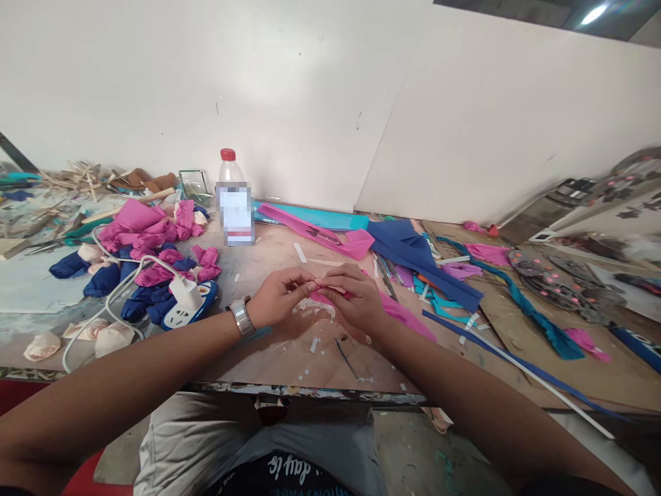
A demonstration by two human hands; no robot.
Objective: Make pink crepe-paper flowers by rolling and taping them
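Note:
My left hand (283,295) and my right hand (356,296) meet above the middle of the table, thumbs and fingertips pinched together. Between them they grip the end of a pink fabric strip (405,317), which trails out to the right behind my right hand. Whether it is cloth or crepe paper is hard to tell. Another pink strip (320,234) lies flat beyond my hands. To the left rests a pile of rolled pink pieces (139,224) and dark blue pieces (102,279), with a few cream ones (42,346) nearer the edge.
A red-capped bottle (228,165) stands by the wall. A white cable runs from a charger in the power strip (191,303). Wood scraps (85,182) fill the far left. On the right lie blue fabric (428,258), a teal strip (521,300) and a thin white stick (547,382).

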